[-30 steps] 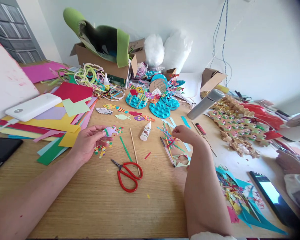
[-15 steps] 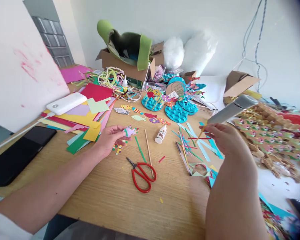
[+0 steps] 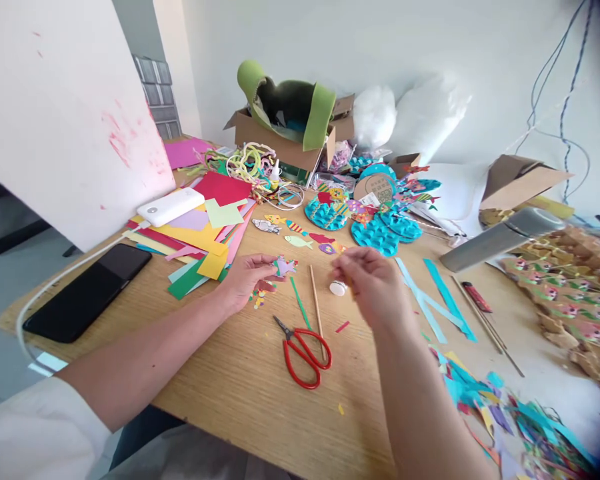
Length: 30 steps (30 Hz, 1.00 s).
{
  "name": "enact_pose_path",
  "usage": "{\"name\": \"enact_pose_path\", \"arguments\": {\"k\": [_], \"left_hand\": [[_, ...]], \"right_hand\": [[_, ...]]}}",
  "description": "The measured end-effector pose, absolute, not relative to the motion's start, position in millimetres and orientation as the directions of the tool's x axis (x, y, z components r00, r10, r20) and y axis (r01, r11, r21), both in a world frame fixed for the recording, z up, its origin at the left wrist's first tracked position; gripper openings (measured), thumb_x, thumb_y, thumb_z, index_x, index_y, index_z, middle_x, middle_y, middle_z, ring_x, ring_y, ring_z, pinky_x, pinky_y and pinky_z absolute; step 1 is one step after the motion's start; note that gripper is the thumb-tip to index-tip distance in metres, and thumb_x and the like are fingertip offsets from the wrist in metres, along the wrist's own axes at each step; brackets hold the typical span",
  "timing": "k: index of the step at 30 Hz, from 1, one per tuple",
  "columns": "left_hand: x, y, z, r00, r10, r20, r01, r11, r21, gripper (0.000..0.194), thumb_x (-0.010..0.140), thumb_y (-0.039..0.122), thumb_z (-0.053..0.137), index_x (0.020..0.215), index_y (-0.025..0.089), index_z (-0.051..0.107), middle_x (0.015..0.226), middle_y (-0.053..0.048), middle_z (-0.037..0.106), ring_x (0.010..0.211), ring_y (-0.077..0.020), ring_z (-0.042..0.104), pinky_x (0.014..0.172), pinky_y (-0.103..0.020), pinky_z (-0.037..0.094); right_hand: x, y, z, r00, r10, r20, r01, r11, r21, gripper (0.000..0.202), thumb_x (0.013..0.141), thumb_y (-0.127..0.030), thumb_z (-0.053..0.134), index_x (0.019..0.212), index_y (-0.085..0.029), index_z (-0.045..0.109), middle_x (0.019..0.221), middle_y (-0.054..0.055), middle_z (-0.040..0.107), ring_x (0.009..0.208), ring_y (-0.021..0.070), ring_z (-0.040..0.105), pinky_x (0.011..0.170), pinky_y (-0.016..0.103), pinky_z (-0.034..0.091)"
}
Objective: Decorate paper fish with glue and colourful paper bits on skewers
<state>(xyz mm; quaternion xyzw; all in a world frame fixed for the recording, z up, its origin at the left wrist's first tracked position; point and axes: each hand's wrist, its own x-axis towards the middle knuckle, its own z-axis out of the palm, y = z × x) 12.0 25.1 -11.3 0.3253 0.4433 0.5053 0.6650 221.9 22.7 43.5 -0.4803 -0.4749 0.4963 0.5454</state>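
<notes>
My left hand (image 3: 253,280) pinches a small lilac paper fish (image 3: 283,267) with green and red bits on it, above a little pile of coloured paper dots (image 3: 261,297). My right hand (image 3: 367,280) has its fingers pressed together over the glue bottle (image 3: 337,288), hiding most of it; whatever the fingertips grip is too blurred to make out. Between the hands lie a green paper strip (image 3: 301,301) and a wooden stick (image 3: 316,303). Red-handled scissors (image 3: 307,357) rest below them on the table (image 3: 220,400). Behind are several paper fish, among them a pale green one (image 3: 299,242).
Coloured paper sheets (image 3: 225,190), a white power bank (image 3: 171,207) and a black phone (image 3: 87,290) lie at left. Blue egg-tray pieces (image 3: 375,235) stand behind. A grey bottle (image 3: 500,240), blue strips (image 3: 447,300) and paper scraps (image 3: 505,407) are at right.
My right hand has moved left, from the strips near the grey bottle to over the glue bottle. The view has turned right. My left hand still holds the lilac fish.
</notes>
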Motion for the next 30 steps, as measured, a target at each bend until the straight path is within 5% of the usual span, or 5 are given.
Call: {"name": "enact_pose_path", "arguments": {"k": [6,18,25,30], "left_hand": [[13.0,24.1,-13.1,0.109,0.962,-0.25,-0.432,0.272,0.86,0.021,0.062,0.018,0.079,0.081,0.013,0.073,0.083,-0.008,0.074,0.073,-0.0205,0.072,0.06,-0.026,0.057],[19.9,17.6,-15.5,0.192,0.958,-0.213,-0.471,0.28,0.836,0.014,0.062,0.018,0.079,0.074,0.012,0.073,0.079,-0.007,0.074,0.069,-0.0174,0.07,0.071,-0.029,0.057],[6.3,29.5,-11.2,0.001,0.968,-0.251,-0.526,0.214,0.823,0.012,0.069,0.011,0.073,0.081,0.011,0.07,0.081,-0.009,0.074,0.072,-0.0174,0.071,0.071,-0.027,0.058],[2.3,32.9,-9.5,-0.057,0.965,-0.255,-0.545,0.184,0.818,0.011,0.071,0.007,0.068,0.081,0.01,0.067,0.08,-0.01,0.074,0.074,-0.0184,0.072,0.071,-0.028,0.058]], "right_hand": [[161.5,-7.1,3.3,0.08,0.997,0.01,-0.144,0.022,-0.989,0.041,0.068,-0.033,0.077,0.098,-0.02,0.053,0.07,0.0,0.072,0.06,0.013,0.064,0.061,0.028,0.051],[152.3,-12.2,-15.1,0.181,0.983,-0.024,-0.109,-0.005,-0.994,0.04,0.065,-0.033,0.079,0.091,-0.02,0.05,0.065,-0.002,0.071,0.053,0.0112,0.06,0.056,0.025,0.049],[157.2,-13.9,-13.6,0.379,0.918,0.116,-0.118,0.172,-0.978,0.031,0.071,-0.033,0.075,0.093,-0.019,0.058,0.075,0.002,0.074,0.065,0.0134,0.066,0.065,0.028,0.052],[160.1,-9.7,-20.0,0.369,0.928,0.056,-0.195,0.136,-0.971,0.027,0.069,-0.034,0.077,0.087,-0.017,0.066,0.073,0.002,0.072,0.065,0.0119,0.064,0.066,0.027,0.051]]}}
